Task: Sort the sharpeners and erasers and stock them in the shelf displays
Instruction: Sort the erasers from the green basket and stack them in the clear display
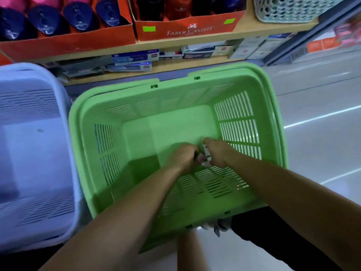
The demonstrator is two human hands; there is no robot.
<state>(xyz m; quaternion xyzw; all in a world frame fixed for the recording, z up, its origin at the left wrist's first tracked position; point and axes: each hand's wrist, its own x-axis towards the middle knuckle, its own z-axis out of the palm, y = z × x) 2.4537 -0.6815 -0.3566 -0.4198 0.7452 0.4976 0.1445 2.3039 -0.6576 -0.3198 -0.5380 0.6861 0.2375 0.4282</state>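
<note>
The light down here is dim and cool, with a bluish cast over everything. At 3 o'clock the glossy floor throws back long white streaks of glare. Inside the green basket a darker patch of shadow lies toward 7 o'clock, and bright slits shine through its wall at 3 o'clock. Motion blur smears everything from 1 to 3 o'clock, and the lavender basket at 9 o'clock is soft. The wide lens bows the shelf edge at 12 o'clock. The left hand, right hand and the small packets between them are fuzzy, the print unreadable
</note>
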